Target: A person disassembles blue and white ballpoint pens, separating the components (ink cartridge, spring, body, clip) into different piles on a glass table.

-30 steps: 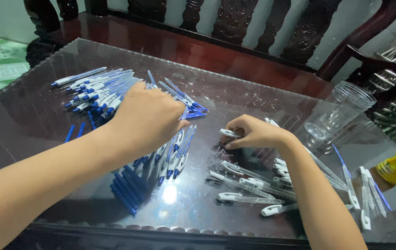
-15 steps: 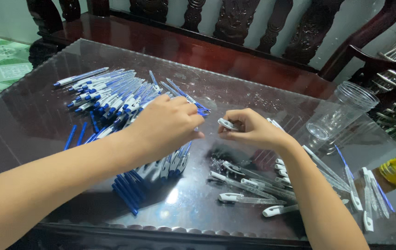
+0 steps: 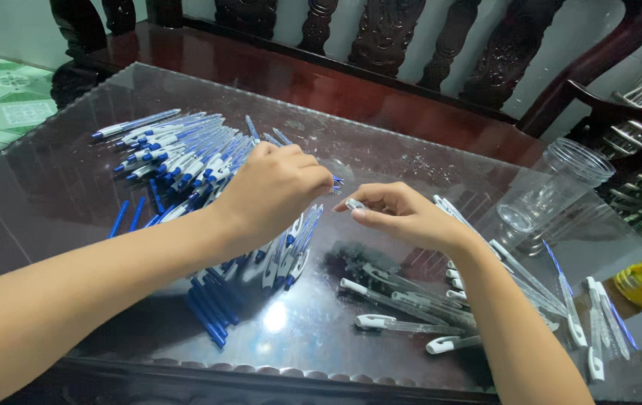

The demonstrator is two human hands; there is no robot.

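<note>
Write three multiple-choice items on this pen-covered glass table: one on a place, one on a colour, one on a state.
1. Where does the clear plastic jar lie?
A. near the right hand
B. under the left hand
C. on the floor

2. What colour are the loose refills by the left forearm?
A. red
B. blue
C. green

3. How is the jar?
A. upright, lidded
B. on its side, open
C. full of pens

Answers:
1 A, it lies at the table's right end, beyond the right hand.
2 B, the thin sticks are blue.
3 B, it lies tipped over, its mouth uncovered and nothing inside.

Glossy glass tabletop (image 3: pixel 73 195), plastic pens (image 3: pixel 178 154)
</note>
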